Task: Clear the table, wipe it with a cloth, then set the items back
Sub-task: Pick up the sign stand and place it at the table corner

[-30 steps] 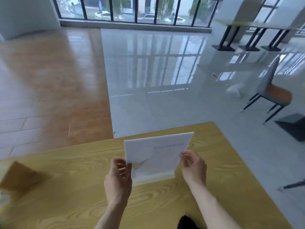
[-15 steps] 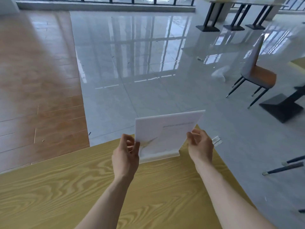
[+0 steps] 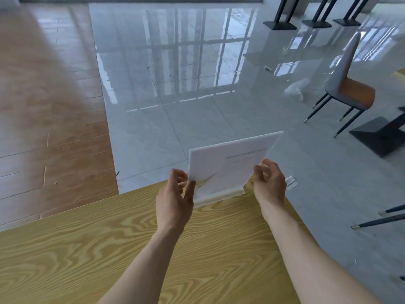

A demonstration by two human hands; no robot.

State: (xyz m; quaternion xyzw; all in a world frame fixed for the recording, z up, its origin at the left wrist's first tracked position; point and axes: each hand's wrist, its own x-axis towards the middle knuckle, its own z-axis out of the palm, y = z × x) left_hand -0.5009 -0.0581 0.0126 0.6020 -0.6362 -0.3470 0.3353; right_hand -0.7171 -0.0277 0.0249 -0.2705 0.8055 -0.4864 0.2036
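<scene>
A white card in a clear acrylic sign stand (image 3: 228,165) is upright at the far right corner of the yellow wood-grain table (image 3: 109,249). My left hand (image 3: 174,200) pinches its left edge and my right hand (image 3: 270,183) holds its right edge. The stand's base sits at or just above the table surface; I cannot tell whether it touches. Part of the clear base sticks out past my right hand.
Beyond the table's far edge lies a glossy grey tile floor (image 3: 186,84) with wooden flooring (image 3: 43,95) to the left. A grey and orange chair (image 3: 348,88) and a dark table base (image 3: 381,137) stand at the right. Thin chair legs (image 3: 381,218) poke in near the right edge.
Both hands carried the sign stand from the middle of the table toward its far right corner. The brown thing at the left has dropped out of view.
</scene>
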